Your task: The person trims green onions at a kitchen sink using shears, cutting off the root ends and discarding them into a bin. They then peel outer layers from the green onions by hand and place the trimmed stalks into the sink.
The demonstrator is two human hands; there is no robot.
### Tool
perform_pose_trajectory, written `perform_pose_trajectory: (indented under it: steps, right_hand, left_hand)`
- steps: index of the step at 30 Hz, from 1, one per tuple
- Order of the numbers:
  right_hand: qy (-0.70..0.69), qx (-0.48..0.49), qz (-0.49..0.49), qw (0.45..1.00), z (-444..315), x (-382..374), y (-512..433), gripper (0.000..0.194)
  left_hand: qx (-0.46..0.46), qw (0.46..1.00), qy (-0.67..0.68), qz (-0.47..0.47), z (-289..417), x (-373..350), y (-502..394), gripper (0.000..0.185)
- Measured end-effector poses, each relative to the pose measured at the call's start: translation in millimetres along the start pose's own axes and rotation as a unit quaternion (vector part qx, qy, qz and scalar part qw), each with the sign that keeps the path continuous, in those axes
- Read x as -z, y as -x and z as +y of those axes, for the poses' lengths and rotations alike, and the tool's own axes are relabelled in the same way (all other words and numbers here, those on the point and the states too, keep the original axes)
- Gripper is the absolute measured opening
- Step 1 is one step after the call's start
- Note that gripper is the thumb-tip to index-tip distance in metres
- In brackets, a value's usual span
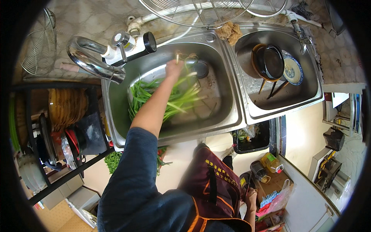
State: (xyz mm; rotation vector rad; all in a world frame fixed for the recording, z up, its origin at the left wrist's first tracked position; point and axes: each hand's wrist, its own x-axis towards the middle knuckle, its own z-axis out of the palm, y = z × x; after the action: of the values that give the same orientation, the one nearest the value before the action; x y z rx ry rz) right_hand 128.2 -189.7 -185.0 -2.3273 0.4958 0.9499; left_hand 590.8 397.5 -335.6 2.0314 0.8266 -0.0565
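Observation:
My left hand (174,68) is over the left sink basin (223,107), blurred, with its fingers closed round the pale end of a scallion stalk (177,59). Thin roots show just beyond the fingers. Below my forearm, a heap of leafy scallions (185,98) lies in the basin, green tops to the left and pale ends to the right. Down at my right side, beside the apron (223,185), is my right hand (251,200). Its fingers look curled, and the picture does not settle whether they hold something.
A chrome faucet (95,62) overhangs the basin's left end. Bowls (274,62) and a blue-patterned plate (292,70) sit in the right basin (272,101). A black bin (261,142) stands below. Oil bottles (271,162) are at the right, a rack (66,174) at the left.

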Motion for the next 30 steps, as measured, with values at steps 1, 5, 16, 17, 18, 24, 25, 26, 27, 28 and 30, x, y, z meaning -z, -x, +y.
perform_pose_trajectory:
  steps: [1, 5, 16, 17, 18, 24, 25, 26, 27, 28, 30]
  right_hand:
    - [0.010, -0.034, -0.018, 0.999, 3, -1, 0, 0.028]
    - [0.039, 0.050, 0.071, 0.995, 16, -5, 3, 0.035]
    - [0.135, 0.052, 0.067, 0.987, 50, -6, 7, 0.031]
    - [0.125, 0.086, 0.105, 0.983, 53, -6, 8, 0.029]
    - [0.121, 0.109, 0.144, 0.976, 58, -5, 11, 0.027]
    - [0.051, 0.060, 0.098, 0.992, 95, -12, 25, 0.027]
    - [0.038, 0.046, 0.107, 0.992, 100, -14, 24, 0.028]
    - [0.030, 0.026, 0.114, 0.993, 105, -15, 25, 0.029]
    - [0.035, -0.026, 0.108, 0.993, 108, -15, 30, 0.030]
    - [0.022, 0.006, 0.129, 0.991, 110, -15, 33, 0.031]
    - [0.007, 0.018, 0.144, 0.989, 108, -13, 40, 0.032]
  left_hand:
    - [-0.030, 0.998, -0.043, 0.033, 3, -8, 1, 0.029]
    - [-0.091, 0.964, -0.217, 0.122, 11, -39, 5, 0.031]
    - [-0.041, 0.963, -0.267, 0.007, 23, -38, 6, 0.051]
    - [-0.015, 0.961, -0.272, 0.036, 24, -45, -1, 0.037]
    - [-0.023, 0.961, -0.276, 0.023, 24, -45, -7, 0.038]
    - [0.006, 0.954, -0.297, -0.020, 23, -47, -7, 0.056]
    - [0.004, 0.956, -0.294, -0.014, 28, -48, -5, 0.053]
    - [0.008, 0.961, -0.276, 0.015, 33, -48, -5, 0.051]
    - [0.027, 0.967, -0.254, 0.024, 35, -53, 1, 0.049]
    - [0.015, 0.958, -0.285, -0.033, 39, -50, 2, 0.052]
    - [0.007, 0.957, -0.291, -0.016, 41, -49, 11, 0.047]
